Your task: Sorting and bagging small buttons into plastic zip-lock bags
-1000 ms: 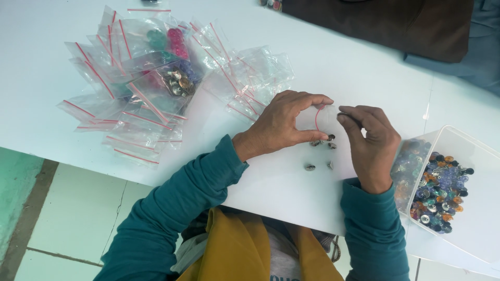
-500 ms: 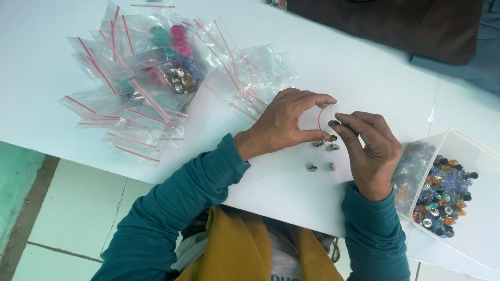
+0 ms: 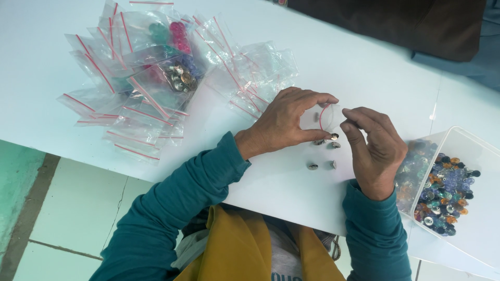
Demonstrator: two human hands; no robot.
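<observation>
The left hand [image 3: 284,125] is pinching a small clear bag [image 3: 324,115] open; the right hand [image 3: 375,151] is gripping its other edge above loose beads [image 3: 323,156] on the bench [image 3: 364,67].

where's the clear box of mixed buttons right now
In the head view the clear box sits on the white table at the far right, just beside the right hand, apart from the bag pile at upper left.

The left hand [image 3: 284,122] hides most of the small bag [image 3: 319,115].
</observation>
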